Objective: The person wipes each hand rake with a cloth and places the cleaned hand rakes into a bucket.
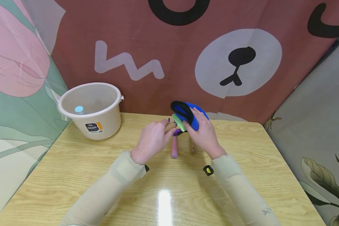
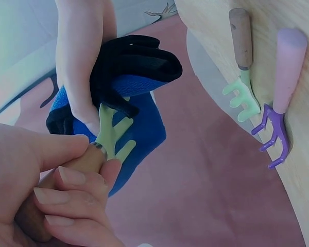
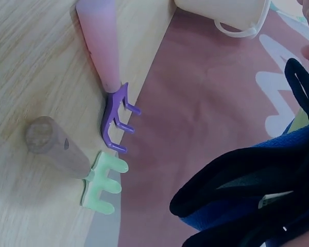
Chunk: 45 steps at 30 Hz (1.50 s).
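Note:
My left hand grips the wooden handle of a small hand rake with a light green head. My right hand holds a folded blue cloth with black edging against that head. In the left wrist view, the cloth lies behind the tines and its black edge crosses over part of them. Below the hands, a purple hand rake with a pink handle lies on the table. Beside it is a mint-green hand rake with a wooden handle.
A beige bucket stands at the table's back left, with a light-blue-topped item inside. The wooden table meets a printed fabric backdrop at its far edge. Another fabric sheet hangs on the right.

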Each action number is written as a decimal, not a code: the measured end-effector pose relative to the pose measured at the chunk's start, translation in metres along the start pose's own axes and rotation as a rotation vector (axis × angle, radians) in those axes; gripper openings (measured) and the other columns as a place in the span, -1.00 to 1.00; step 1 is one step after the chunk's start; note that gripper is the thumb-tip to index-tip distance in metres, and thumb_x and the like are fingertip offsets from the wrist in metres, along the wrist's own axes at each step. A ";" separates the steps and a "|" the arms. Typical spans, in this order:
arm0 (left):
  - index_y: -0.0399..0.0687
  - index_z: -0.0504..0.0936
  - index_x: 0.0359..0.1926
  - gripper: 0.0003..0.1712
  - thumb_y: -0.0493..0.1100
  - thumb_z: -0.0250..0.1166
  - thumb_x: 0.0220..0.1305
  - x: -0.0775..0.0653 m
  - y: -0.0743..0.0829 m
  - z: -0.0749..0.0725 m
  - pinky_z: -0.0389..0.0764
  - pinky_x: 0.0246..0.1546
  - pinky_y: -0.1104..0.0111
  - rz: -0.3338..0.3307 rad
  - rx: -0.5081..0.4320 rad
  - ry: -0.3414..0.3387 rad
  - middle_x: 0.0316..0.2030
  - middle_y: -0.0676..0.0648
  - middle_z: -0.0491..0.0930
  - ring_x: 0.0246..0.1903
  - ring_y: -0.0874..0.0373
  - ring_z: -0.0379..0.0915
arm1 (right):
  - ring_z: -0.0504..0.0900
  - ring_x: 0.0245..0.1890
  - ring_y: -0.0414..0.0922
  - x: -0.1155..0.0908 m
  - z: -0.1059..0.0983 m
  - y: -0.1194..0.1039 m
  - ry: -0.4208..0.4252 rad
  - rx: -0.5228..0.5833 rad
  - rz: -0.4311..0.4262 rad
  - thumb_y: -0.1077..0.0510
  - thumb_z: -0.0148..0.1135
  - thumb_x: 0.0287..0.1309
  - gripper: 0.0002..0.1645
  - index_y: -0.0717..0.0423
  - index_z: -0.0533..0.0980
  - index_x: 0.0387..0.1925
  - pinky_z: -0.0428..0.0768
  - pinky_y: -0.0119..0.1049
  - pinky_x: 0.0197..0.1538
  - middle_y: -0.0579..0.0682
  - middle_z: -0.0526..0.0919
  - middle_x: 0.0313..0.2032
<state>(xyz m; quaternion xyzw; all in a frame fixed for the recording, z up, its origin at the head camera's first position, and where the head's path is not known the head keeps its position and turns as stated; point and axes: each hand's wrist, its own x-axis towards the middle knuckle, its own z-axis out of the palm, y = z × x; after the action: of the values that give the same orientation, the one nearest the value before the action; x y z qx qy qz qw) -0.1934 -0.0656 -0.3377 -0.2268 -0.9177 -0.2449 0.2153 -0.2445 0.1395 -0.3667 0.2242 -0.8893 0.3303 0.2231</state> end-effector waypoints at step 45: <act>-0.02 0.73 -0.31 -0.76 0.00 0.28 0.41 0.002 0.007 -0.004 0.30 -0.72 0.34 -0.036 -0.078 -0.014 -0.62 0.07 0.39 -0.74 0.21 0.28 | 0.58 0.29 0.12 -0.011 0.001 -0.017 0.192 0.025 -0.178 0.14 0.34 0.27 -0.49 0.20 0.62 0.23 0.41 0.06 0.41 0.22 0.70 0.14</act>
<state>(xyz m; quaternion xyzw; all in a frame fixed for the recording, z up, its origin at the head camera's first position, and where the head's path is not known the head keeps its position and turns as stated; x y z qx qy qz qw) -0.1900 -0.0621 -0.3309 -0.2199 -0.9129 -0.2827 0.1955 -0.2268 0.1294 -0.3649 0.2722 -0.8363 0.3400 0.3330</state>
